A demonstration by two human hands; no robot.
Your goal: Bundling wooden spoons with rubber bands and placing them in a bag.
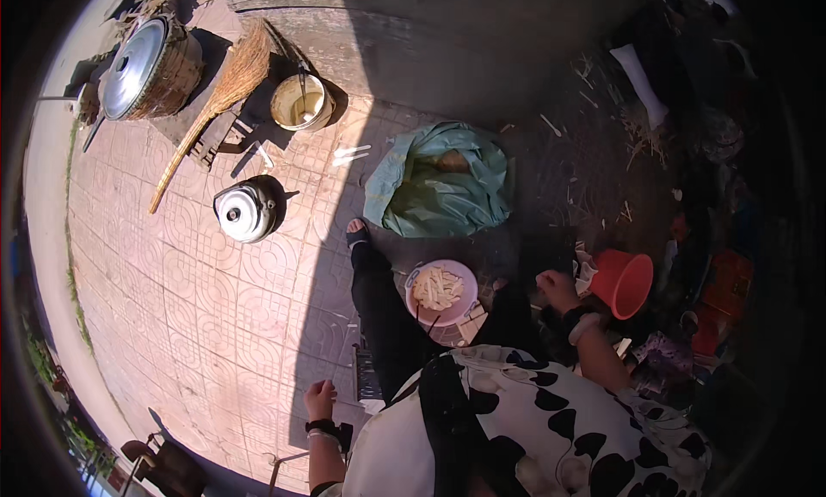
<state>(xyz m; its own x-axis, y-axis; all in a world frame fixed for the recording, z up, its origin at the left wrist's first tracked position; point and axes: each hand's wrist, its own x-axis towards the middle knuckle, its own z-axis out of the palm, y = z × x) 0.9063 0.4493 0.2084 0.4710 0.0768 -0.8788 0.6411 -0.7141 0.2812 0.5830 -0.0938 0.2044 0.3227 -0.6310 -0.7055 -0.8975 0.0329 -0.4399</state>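
Observation:
My left hand [320, 400] hangs out at my left side over the paving, fingers curled in and nothing visible in them. To the right of my legs, my right hand [557, 289] is raised with its fingers bent closed; whether anything is in them is too small to make out. It is nearest to a red plastic bucket [605, 284] lying tilted. Between my feet stands a pink basin [470, 292] holding pale, stick-like strips [437, 289], with thin dark sticks at its near edge. Beyond the basin sits a green woven sack [447, 213], its mouth open and rolled down.
In the sunlight at left are a metal kettle [244, 211], a straw broom [225, 88], a bucket with a brush [302, 103] and a large lidded pot [138, 67]. Loose pale strips are scattered on the ground. Clutter fills the shade at right.

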